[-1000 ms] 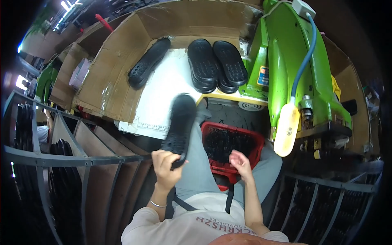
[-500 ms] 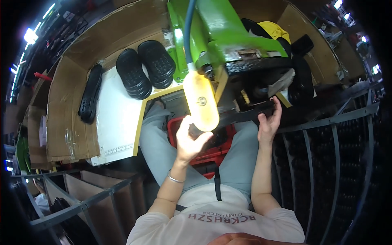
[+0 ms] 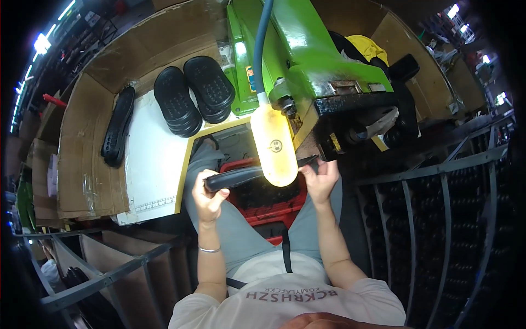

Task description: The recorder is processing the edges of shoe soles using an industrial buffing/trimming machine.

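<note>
A black shoe sole (image 3: 241,176) is stretched level between my two hands, just below a yellow lamp head (image 3: 274,145). My left hand (image 3: 211,193) grips its left end. My right hand (image 3: 320,176) holds the right end, close to the dark lower jaw of a green machine (image 3: 307,55). The lamp hides the sole's middle part. Below the sole, on my lap, sits a red crate (image 3: 271,211) holding dark soles.
Two stacks of black soles (image 3: 192,93) lie on a white board (image 3: 150,164) to the left of the machine. A single sole (image 3: 118,127) leans against the cardboard wall (image 3: 82,159). Grey metal racks (image 3: 444,181) filled with dark soles stand on both sides.
The view swung right, from the table toward the machine. A second ago my left hand alone held the sole upright; now both hands hold it level beneath the lamp.
</note>
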Available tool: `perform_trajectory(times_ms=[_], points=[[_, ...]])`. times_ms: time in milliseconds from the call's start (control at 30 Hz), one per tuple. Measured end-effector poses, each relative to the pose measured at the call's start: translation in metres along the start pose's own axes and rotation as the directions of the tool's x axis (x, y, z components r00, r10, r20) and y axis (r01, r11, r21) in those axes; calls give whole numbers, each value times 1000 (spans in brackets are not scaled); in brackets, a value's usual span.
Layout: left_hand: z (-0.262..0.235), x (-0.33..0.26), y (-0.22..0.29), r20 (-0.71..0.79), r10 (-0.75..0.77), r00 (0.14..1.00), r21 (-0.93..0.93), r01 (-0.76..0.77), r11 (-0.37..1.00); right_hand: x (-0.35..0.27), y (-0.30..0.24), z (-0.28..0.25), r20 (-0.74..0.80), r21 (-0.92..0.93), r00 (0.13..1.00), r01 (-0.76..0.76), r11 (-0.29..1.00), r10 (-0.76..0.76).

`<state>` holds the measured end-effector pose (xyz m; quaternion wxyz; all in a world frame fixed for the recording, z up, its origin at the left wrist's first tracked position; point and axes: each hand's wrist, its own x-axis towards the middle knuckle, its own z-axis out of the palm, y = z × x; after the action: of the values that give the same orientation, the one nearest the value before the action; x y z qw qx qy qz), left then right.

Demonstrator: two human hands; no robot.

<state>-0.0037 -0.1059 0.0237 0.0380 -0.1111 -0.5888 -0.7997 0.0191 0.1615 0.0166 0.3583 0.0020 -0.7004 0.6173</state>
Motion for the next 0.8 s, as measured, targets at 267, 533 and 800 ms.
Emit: perform_trajectory(times_ms=[267, 533, 800], points=[[-49, 8, -51, 142, -80, 987, 120, 63, 991, 0, -25, 36, 32, -412, 938, 328, 850, -346], [77, 20, -35, 177, 248, 952, 558, -305, 772, 10, -26, 26, 139, -497, 830, 531, 687, -540], [97, -9, -110, -84, -26, 996, 72, 32, 997, -55, 91, 2, 286, 359, 816, -578, 733, 503]])
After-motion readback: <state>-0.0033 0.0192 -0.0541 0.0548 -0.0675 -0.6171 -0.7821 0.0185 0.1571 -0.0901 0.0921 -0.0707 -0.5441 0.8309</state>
